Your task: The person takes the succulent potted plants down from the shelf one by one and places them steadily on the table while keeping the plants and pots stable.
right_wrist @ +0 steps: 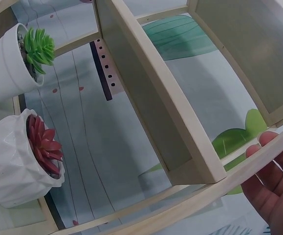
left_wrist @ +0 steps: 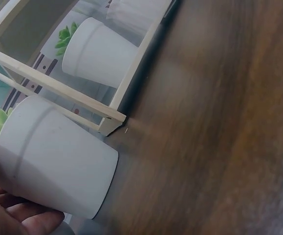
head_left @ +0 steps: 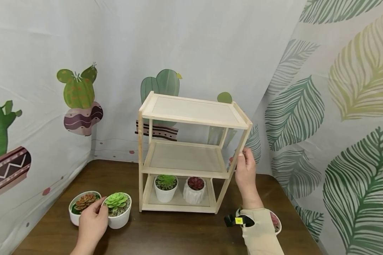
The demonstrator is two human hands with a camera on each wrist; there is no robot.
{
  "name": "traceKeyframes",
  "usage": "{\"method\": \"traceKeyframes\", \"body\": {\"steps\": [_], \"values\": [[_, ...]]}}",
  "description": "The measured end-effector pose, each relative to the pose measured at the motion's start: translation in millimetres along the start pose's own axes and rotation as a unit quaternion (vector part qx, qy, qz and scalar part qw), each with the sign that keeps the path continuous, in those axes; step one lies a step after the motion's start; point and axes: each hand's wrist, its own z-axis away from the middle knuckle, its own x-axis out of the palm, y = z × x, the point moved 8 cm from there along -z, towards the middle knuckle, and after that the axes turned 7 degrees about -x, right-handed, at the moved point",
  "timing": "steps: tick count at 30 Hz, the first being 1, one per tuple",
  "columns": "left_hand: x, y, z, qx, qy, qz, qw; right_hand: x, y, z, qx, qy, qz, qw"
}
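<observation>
I see a leaf-and-cactus printed cloth [head_left: 204,46] hanging behind the brown surface [head_left: 191,239]. On that surface stands the three-tier wooden shelf [head_left: 185,157]; my right hand [head_left: 246,173] grips its right upright. My left hand [head_left: 92,219] holds the white pot with a bright green succulent [head_left: 118,216] by its side, left of the shelf; I can't tell whether its base touches down. Just beside it sits the orange-red succulent pot [head_left: 84,203]. The shelf's bottom tier carries a smooth green-plant pot [head_left: 166,191] and a faceted dark-red-plant pot [head_left: 194,193]. A pink-plant pot [head_left: 276,223] is mostly hidden by my right sleeve [head_left: 260,230].
</observation>
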Motion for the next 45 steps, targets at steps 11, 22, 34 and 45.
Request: {"method": "traceKeyframes", "body": {"steps": [11, 22, 34, 45], "values": [[0.6, -1.4, 1.8, -0.012, -0.018, -0.007, 0.9997, -0.2, -0.2, 1.0, -0.004, -0.002, -0.003, 1.000], [-0.9, -0.5, 7.0, -0.015, -0.028, 0.011, 0.9994, 0.2, -1.8, 1.2, 0.004, -0.008, 0.009, 1.000], [-3.9, 2.4, 4.5, -0.034, -0.053, 0.022, 0.9978, -1.0, -5.6, 2.3, 0.004, -0.019, 0.018, 1.000], [-5.7, 14.2, 5.1, -0.009, -0.061, 0.014, 0.9980, -5.1, -1.3, 13.0, 0.005, -0.028, 0.017, 0.999]]}}
